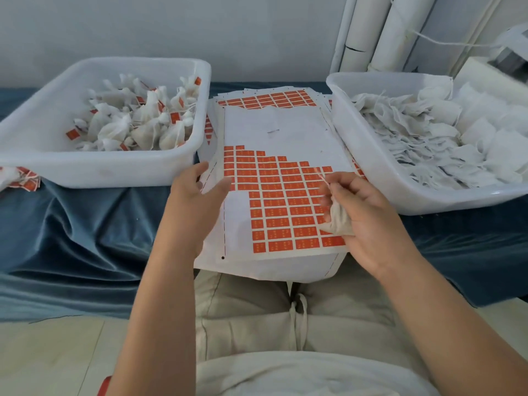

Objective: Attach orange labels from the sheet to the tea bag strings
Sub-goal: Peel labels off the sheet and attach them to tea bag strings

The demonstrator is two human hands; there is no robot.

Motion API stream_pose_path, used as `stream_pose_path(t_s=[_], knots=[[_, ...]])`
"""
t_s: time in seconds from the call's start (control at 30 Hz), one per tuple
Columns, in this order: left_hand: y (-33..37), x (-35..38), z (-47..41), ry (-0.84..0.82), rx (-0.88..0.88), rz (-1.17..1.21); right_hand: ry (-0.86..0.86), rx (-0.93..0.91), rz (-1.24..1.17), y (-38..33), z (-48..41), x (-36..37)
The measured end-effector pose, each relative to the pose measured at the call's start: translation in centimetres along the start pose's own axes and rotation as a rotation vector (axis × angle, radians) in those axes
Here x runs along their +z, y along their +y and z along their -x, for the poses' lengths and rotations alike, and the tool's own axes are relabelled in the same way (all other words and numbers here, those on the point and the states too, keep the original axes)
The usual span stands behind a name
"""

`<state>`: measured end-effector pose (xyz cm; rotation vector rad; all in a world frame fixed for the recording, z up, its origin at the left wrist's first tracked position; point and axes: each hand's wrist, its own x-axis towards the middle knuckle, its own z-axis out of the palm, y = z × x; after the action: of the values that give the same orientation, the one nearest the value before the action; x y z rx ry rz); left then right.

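Observation:
A white sheet (274,130) partly covered with rows of orange labels (285,201) lies in the middle, on a stack of similar sheets. My right hand (368,215) hovers over the sheet's right side and grips a white tea bag (338,221); its fingertips pinch the bag's thin string (324,181). My left hand (197,195) is over the sheet's left edge with relaxed fingers, holding nothing.
A white tub (94,164) at the left holds tea bags with orange labels. A white tub (371,155) at the right holds several unlabelled white bags. A blue cloth (85,238) covers the surface. A few labelled bags (20,178) lie at the far left. White pipes (371,32) stand behind.

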<state>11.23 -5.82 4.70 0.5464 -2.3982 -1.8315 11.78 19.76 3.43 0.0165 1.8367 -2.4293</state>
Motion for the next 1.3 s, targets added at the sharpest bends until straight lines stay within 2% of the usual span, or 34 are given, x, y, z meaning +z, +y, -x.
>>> stream_pose_path(t_s=[0.1, 0.2, 0.27, 0.33, 0.47, 0.6, 0.7, 0.77, 0.83, 0.93, 1.03, 1.2, 1.3], knots=[[-0.2, 0.2, 0.0, -0.032, -0.059, 0.098, 0.038, 0.052, 0.126, 0.6, 0.2, 0.1], [-0.7, 0.1, -0.5, -0.250, -0.166, 0.207, 0.042, 0.075, 0.397, 1.3, 1.0, 1.0], [-0.9, -0.1, -0.5, -0.414, -0.154, 0.193, -0.011, 0.043, 0.520, 1.3, 1.4, 1.7], [-1.1, -0.3, -0.4, -0.477, -0.101, 0.186, -0.003, -0.024, 0.583, 0.8, 1.3, 2.3], [-1.1, -0.4, 0.0, -0.439, 0.033, 0.161, -0.011, -0.252, 0.913, -1.1, -0.1, 4.2], [-0.8, -0.3, 0.3, -0.383, 0.176, -0.013, -0.060, -0.501, 1.220, -2.2, -1.7, 7.0], [-0.7, -0.4, 0.4, -0.338, 0.320, -0.113, -0.172, -0.690, 1.372, -2.8, -3.0, 8.9], [-0.7, -0.5, 0.5, -0.333, 0.353, -0.067, -0.267, -0.759, 1.465, -3.1, -3.7, 9.9], [-0.7, -0.9, 0.4, -0.271, 0.336, 0.014, -0.309, -0.790, 1.491, -3.4, -4.3, 10.4], [-0.8, -1.9, 0.0, -0.132, 0.310, 0.010, -0.327, -0.800, 1.493, -3.5, -4.7, 10.5], [-0.7, -2.1, 0.2, -0.152, 0.276, 0.002, -0.356, -0.824, 1.510, -3.5, -4.9, 10.6], [-0.4, -1.7, 0.4, -0.134, 0.307, -0.148, -0.473, -0.889, 1.666, -3.5, -4.5, 11.1], [-0.7, -1.9, 0.2, -0.150, 0.316, -0.211, -0.510, -0.875, 1.679, -3.4, -4.6, 11.0]])
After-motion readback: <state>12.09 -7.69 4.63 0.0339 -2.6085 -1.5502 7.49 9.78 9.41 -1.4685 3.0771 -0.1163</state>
